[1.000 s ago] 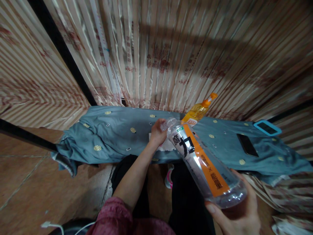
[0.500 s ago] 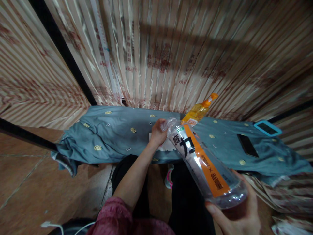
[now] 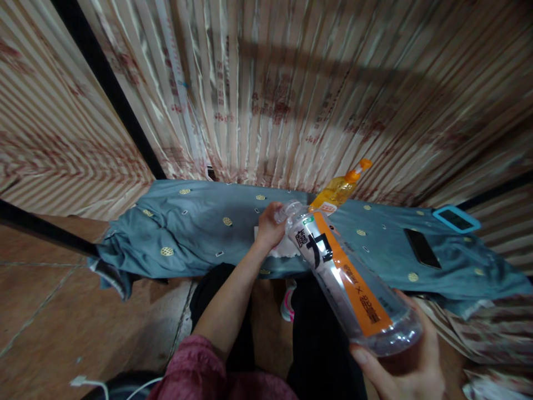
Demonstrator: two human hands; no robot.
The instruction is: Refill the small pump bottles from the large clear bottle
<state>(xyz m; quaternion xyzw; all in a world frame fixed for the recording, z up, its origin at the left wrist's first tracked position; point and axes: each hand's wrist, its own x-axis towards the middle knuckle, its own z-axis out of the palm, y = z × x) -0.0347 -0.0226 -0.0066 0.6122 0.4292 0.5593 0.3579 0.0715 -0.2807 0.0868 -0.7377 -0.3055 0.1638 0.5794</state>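
Observation:
Both my hands hold a large clear plastic bottle (image 3: 347, 278) with an orange and silver label. It lies tilted, its neck toward the upper left and its base toward the lower right. My left hand (image 3: 271, 225) is closed at the neck end; whether a separate clear piece sits in those fingers I cannot tell. At the base, my right hand (image 3: 403, 361) wraps round the bottom, thumb in front. Behind the neck stands a yellow pump bottle (image 3: 335, 190) with an orange top. White tissue (image 3: 285, 247) lies beneath my left hand and the bottle, partly hidden.
A blue-grey patterned cloth (image 3: 200, 239) covers the narrow table across my knees. To the right lie a dark phone (image 3: 422, 248) and a light-blue framed device (image 3: 457, 219). Striped curtains (image 3: 266, 83) hang close behind, with black poles (image 3: 108, 89) at the left. A white cable (image 3: 89, 381) shows at lower left.

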